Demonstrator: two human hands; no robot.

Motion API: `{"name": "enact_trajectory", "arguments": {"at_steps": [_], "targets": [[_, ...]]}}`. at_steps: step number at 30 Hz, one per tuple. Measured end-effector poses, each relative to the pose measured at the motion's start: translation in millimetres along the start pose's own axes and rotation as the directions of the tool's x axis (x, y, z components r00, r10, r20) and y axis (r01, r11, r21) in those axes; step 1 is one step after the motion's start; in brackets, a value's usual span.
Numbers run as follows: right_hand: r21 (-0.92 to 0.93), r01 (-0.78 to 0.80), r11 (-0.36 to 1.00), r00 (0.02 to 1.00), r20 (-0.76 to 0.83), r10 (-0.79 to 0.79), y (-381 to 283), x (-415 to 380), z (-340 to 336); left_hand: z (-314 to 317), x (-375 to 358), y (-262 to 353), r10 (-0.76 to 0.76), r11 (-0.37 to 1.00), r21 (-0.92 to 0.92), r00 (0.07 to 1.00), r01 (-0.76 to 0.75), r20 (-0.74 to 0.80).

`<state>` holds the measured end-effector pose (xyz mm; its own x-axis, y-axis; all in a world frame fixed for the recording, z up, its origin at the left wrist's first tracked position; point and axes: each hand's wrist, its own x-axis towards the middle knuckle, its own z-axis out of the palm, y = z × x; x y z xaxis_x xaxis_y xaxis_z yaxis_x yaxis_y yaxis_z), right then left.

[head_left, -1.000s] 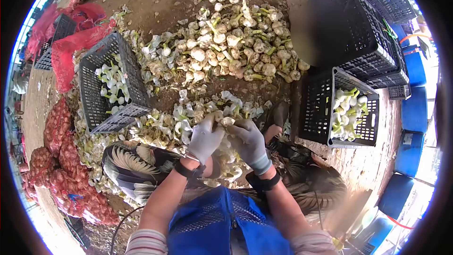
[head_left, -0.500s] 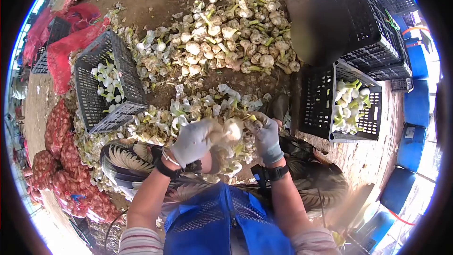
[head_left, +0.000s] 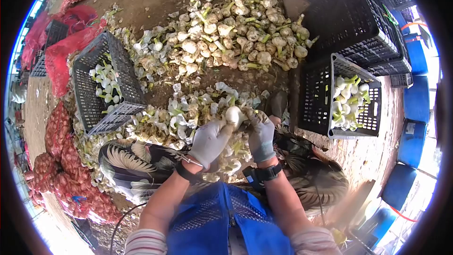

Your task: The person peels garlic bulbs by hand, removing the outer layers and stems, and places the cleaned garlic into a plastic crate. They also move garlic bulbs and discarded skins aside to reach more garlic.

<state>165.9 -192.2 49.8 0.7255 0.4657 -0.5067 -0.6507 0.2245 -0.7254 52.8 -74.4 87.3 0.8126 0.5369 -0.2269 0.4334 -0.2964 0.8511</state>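
Observation:
A whitish garlic bulb (head_left: 233, 114) is held up between my gloved hands, above the litter of peeled skins. My left hand (head_left: 209, 142) is closed with its thumb and fingertips against the bulb's lower side. Just to the right, my right hand (head_left: 262, 137) is closed around the stem end of the same bulb; its fingertips partly hide the stem. Loose garlic skins (head_left: 179, 122) lie on the ground below and ahead of both hands.
A big pile of unpeeled garlic (head_left: 236, 38) lies ahead. Black crates with cleaned bulbs stand left (head_left: 132, 68) and right (head_left: 315, 97). Taller stacked crates (head_left: 349, 19) are at the back right. Red mesh sacks (head_left: 61, 170) line the left side.
My left hand has moved right, closer to my right hand. The bulb has risen slightly and looks whiter and sharper. A dark blur beside the pile has gone from view.

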Motion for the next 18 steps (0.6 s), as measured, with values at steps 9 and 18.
{"name": "enact_trajectory", "arguments": {"at_steps": [9,18], "targets": [[-0.036,-0.154,0.987,0.985,-0.081,0.151,1.9,-0.5,-3.8,2.6,7.8,-25.8,0.092,0.985,-0.146,0.996,-0.089,0.012],[-0.385,0.202,0.9,0.97,0.208,-0.129,-8.9,-2.5,-8.9,-9.4,6.6,-3.6,-0.193,0.735,-0.602,0.947,0.312,0.255]]}}
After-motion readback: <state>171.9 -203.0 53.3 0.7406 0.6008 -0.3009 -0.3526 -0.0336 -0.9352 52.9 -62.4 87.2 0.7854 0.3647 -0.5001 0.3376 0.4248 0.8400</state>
